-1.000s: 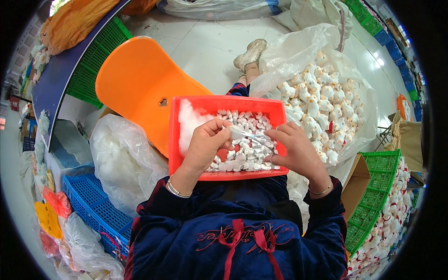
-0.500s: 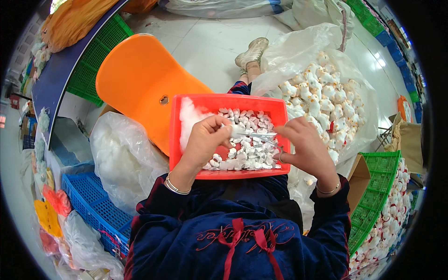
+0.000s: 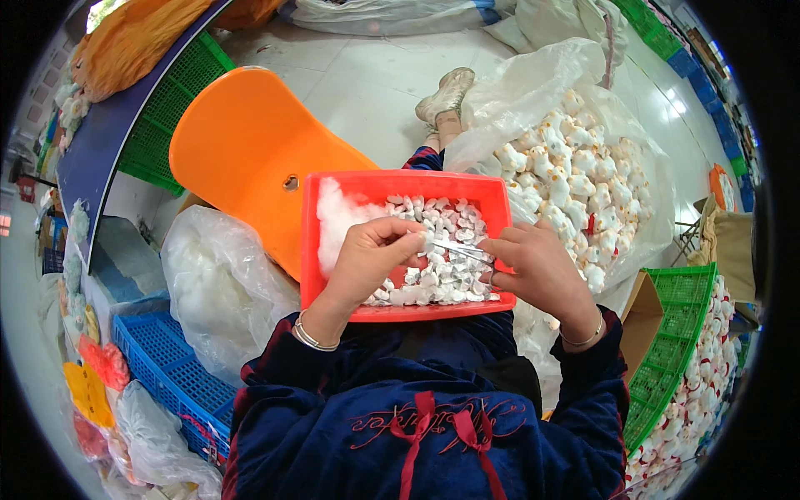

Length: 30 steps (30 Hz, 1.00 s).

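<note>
Over a red tray (image 3: 404, 313) on my lap, my left hand (image 3: 377, 254) pinches a small white piece (image 3: 424, 242) between thumb and fingertips. My right hand (image 3: 537, 271) is closed on slim metal forceps (image 3: 461, 247) with finger loops, held level, their tips pointing left and meeting the white piece. My fingers partly hide the loops. Many small white fabric pieces (image 3: 446, 279) are heaped in the tray beneath both hands. A tuft of white fluffy stuffing (image 3: 336, 218) fills the tray's left side, beside my left hand.
Right of the tray lies a clear bag holding many small white stuffed toys (image 3: 575, 179). An orange chair (image 3: 250, 150) stands at the left, above a plastic bag of stuffing (image 3: 208, 275) and a blue crate (image 3: 171, 350). A green crate (image 3: 671, 350) is at the lower right.
My right hand has shifted slightly left and its fingers have closed in around the forceps. My left hand has moved slightly, still pinching the white piece.
</note>
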Available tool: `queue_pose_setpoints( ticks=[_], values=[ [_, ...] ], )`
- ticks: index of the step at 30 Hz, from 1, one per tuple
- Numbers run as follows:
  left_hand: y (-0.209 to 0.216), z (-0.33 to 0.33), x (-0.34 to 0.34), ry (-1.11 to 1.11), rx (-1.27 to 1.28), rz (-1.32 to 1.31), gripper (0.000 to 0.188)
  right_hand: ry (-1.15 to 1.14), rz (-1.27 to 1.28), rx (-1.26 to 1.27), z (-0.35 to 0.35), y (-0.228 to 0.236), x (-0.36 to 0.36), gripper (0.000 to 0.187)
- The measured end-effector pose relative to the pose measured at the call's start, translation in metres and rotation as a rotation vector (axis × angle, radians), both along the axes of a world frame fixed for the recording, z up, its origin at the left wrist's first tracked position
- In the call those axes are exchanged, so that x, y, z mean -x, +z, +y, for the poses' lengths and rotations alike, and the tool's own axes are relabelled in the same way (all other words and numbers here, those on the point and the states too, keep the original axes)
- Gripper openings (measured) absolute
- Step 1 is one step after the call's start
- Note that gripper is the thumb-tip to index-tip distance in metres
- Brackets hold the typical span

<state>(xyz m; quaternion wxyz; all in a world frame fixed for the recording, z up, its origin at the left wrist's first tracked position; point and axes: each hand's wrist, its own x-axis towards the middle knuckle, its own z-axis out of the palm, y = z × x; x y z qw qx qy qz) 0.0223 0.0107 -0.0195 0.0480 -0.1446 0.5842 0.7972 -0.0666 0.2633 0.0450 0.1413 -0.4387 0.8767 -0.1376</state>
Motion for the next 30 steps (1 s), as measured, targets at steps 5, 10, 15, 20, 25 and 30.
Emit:
queue_pose_setpoints(
  ticks=[5, 10, 15, 20, 25, 30],
  values=[
    [-0.007, -0.008, -0.002, -0.106, 0.12, 0.054, 0.011, 0.059, 0.005, -0.028, -0.007, 0.004, 0.001, 0.04],
    [-0.021, -0.013, -0.003, 0.089, -0.274, 0.006, 0.013, -0.041, 0.069, 0.2, 0.003, -0.005, 0.005, 0.063],
    [-0.023, -0.006, -0.004, 0.101, -0.493, -0.024, 0.015, -0.064, 0.129, 0.264, -0.006, -0.02, -0.004, 0.069],
    [-0.021, -0.005, -0.003, 0.112, -0.441, 0.008, 0.013, -0.034, 0.065, 0.157, -0.001, -0.021, -0.001, 0.045],
    [-0.013, -0.002, -0.002, 0.006, -0.047, -0.016, 0.016, 0.022, 0.009, 0.059, 0.001, -0.007, 0.001, 0.037],
    [-0.013, -0.005, -0.002, -0.04, 0.012, 0.069, 0.012, 0.058, 0.016, 0.037, -0.001, -0.006, 0.003, 0.042]
  ],
)
